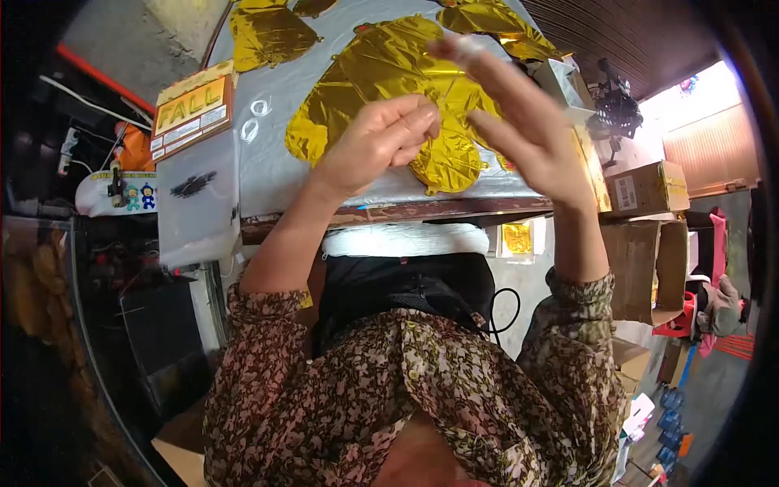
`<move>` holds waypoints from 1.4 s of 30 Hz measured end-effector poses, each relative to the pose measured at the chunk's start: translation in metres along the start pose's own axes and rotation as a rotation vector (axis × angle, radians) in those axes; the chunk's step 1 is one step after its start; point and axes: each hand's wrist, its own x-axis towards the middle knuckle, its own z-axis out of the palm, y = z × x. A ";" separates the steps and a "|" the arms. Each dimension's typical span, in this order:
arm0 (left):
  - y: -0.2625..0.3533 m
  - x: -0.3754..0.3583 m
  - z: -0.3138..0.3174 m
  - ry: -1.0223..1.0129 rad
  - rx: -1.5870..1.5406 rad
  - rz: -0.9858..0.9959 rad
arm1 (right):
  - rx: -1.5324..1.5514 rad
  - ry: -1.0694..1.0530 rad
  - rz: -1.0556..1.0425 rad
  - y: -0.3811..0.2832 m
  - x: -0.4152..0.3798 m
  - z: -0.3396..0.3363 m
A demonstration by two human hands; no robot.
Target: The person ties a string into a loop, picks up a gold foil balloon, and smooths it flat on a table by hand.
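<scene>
Gold foil balloons [381,69], flat and wrinkled, lie on the grey-covered table [268,183]. Above them my left hand [385,142] is closed in a pinch; a thin line seems to rise from its fingertips, but what it grips is too small to make out. To its right, my right hand [523,126] is raised with fingers apart, blurred by motion, with something whitish around a fingertip. More gold foil [272,36] lies at the table's back left, and another piece [499,24] at the back right.
A box marked FALL [191,118] stands at the table's left edge, above a translucent plastic sheet [195,215]. White string [406,240] lies across my lap. Cardboard boxes [645,191] stand at the right. Two small clear rings [251,130] lie on the table.
</scene>
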 end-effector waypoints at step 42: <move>0.034 -0.039 -0.011 0.055 0.221 -0.016 | 0.821 -0.221 0.618 0.025 0.005 0.035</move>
